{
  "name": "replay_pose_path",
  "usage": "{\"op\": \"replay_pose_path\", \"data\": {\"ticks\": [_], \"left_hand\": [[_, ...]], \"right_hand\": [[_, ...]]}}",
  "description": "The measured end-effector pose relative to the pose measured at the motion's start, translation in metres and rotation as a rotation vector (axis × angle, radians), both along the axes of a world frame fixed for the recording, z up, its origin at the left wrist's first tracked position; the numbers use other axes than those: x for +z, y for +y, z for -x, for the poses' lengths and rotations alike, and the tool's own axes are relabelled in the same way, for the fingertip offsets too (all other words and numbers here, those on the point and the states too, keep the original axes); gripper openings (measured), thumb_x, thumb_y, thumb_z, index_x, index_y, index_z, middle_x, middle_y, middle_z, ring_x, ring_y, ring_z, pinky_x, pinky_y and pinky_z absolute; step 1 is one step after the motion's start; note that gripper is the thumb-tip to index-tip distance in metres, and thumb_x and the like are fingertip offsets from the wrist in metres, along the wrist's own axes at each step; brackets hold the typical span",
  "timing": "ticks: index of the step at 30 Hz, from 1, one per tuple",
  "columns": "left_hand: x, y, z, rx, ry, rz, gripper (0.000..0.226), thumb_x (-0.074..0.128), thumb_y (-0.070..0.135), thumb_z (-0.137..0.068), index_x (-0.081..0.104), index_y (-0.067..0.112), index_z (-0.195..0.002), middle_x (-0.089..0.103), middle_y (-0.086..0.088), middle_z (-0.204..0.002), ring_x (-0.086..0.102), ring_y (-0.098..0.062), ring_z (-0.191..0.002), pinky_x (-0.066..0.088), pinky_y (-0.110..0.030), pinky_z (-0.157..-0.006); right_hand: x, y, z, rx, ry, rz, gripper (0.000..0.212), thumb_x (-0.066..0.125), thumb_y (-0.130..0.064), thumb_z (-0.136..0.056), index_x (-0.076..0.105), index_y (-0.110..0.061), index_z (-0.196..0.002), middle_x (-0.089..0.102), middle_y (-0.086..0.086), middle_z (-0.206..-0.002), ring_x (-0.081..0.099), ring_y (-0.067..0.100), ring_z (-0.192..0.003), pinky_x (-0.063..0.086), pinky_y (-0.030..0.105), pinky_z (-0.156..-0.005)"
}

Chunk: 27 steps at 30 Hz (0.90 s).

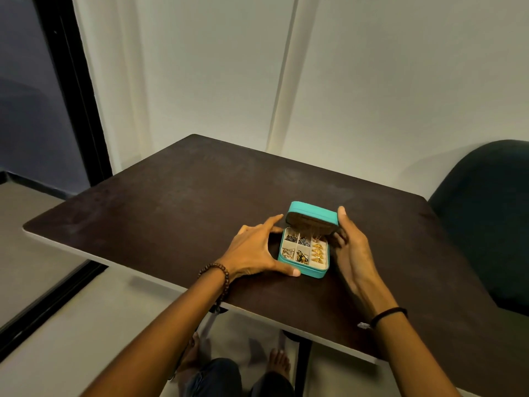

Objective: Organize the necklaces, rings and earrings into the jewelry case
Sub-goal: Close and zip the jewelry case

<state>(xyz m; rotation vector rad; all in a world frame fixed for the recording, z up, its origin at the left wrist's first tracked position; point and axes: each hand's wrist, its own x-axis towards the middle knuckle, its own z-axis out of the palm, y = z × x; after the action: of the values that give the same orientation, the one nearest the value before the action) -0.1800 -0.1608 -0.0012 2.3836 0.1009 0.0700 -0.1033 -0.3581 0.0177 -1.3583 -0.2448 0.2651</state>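
Teal jewelry case, filled: my left hand braces its base, fingers spread, so my right hand, pinching the lid, can swing it.

Left grip splayed, fingers straight; right grip curled, thumb up.

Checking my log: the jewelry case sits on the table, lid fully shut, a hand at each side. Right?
No: the head view shows the lid partly open, held by the right hand, jewelry visible inside the case. The rest holds.
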Motion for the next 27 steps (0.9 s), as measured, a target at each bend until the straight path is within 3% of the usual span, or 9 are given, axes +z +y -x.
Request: {"op": "replay_pose_path", "data": {"ticks": [2, 5, 8, 11, 14, 19, 23, 27], "left_hand": [[-0.002, 0.000, -0.001, -0.002, -0.001, 0.001, 0.126, 0.083, 0.067, -0.059, 0.011, 0.034, -0.157, 0.047, 0.013, -0.150, 0.028, -0.025, -0.144, 0.023, -0.048, -0.116], [-0.004, 0.000, -0.001, 0.001, -0.025, -0.002, 0.126, 0.083, 0.067, -0.059, 0.013, 0.034, -0.157, 0.048, 0.013, -0.149, 0.032, -0.022, -0.142, 0.023, -0.045, -0.116], [-0.005, 0.002, 0.000, -0.004, -0.040, 0.006, 0.124, 0.083, 0.068, -0.060, 0.014, 0.033, -0.157, 0.050, 0.013, -0.148, 0.035, -0.020, -0.141, 0.023, -0.042, -0.116], [-0.006, 0.003, 0.000, -0.013, -0.042, 0.009, 0.127, 0.081, 0.071, -0.059, 0.011, 0.033, -0.158, 0.050, 0.015, -0.148, 0.032, -0.022, -0.143, 0.022, -0.044, -0.117], [-0.006, 0.003, 0.000, -0.019, -0.053, 0.009, 0.126, 0.081, 0.070, -0.060, 0.011, 0.031, -0.158, 0.049, 0.014, -0.149, 0.033, -0.021, -0.144, 0.020, -0.043, -0.118], [-0.006, 0.002, -0.001, -0.031, -0.087, 0.032, 0.125, 0.082, 0.067, -0.062, 0.012, 0.028, -0.158, 0.050, 0.010, -0.149, 0.037, -0.017, -0.143, 0.018, -0.042, -0.119], [-0.010, 0.011, -0.003, -0.065, -0.036, 0.104, 0.129, 0.085, 0.065, -0.060, 0.009, 0.032, -0.158, 0.047, 0.011, -0.151, 0.031, -0.020, -0.146, 0.019, -0.048, -0.119], [-0.012, 0.019, -0.003, -0.093, -0.020, 0.198, 0.130, 0.090, 0.055, -0.060, 0.009, 0.031, -0.158, 0.049, 0.010, -0.149, 0.034, -0.016, -0.145, 0.022, -0.045, -0.119]], "right_hand": [[-0.001, -0.005, 0.003, 0.006, -0.037, 0.023, 0.039, 0.059, -0.048, -0.089, 0.068, -0.014, -0.107, 0.075, 0.004, -0.111, 0.070, 0.014, -0.109, 0.051, 0.032, -0.093], [-0.002, -0.012, 0.006, 0.019, -0.114, 0.080, 0.040, 0.060, -0.045, -0.087, 0.068, -0.015, -0.113, 0.072, 0.001, -0.117, 0.067, 0.010, -0.115, 0.050, 0.028, -0.097], [-0.006, -0.018, 0.010, 0.019, -0.187, 0.204, 0.041, 0.062, -0.046, -0.086, 0.066, -0.023, -0.120, 0.067, -0.008, -0.124, 0.064, 0.000, -0.113, 0.054, 0.020, -0.089], [-0.014, -0.021, 0.012, 0.032, -0.219, 0.334, 0.033, 0.067, -0.043, -0.090, 0.065, -0.032, -0.121, 0.059, -0.016, -0.134, 0.060, 0.002, -0.119, 0.054, 0.027, -0.096], [-0.015, -0.019, 0.016, 0.034, -0.217, 0.363, 0.038, 0.069, -0.044, -0.087, 0.063, -0.032, -0.122, 0.058, -0.022, -0.128, 0.059, 0.005, -0.120, 0.055, 0.029, -0.096], [-0.011, -0.016, 0.018, 0.028, -0.204, 0.417, 0.042, 0.077, -0.043, -0.082, 0.062, -0.034, -0.119, 0.055, -0.013, -0.138, 0.056, 0.012, -0.126, 0.055, 0.039, -0.100], [-0.007, -0.017, 0.013, 0.046, -0.179, 0.447, 0.053, 0.082, -0.046, -0.073, 0.061, -0.034, -0.120, 0.056, -0.007, -0.139, 0.057, 0.014, -0.127, 0.056, 0.040, -0.099], [0.003, -0.011, 0.002, 0.086, -0.311, 0.734, 0.050, 0.071, -0.049, -0.087, 0.053, -0.029, -0.130, 0.057, -0.002, -0.135, 0.058, 0.015, -0.122, 0.053, 0.036, -0.099]]}}
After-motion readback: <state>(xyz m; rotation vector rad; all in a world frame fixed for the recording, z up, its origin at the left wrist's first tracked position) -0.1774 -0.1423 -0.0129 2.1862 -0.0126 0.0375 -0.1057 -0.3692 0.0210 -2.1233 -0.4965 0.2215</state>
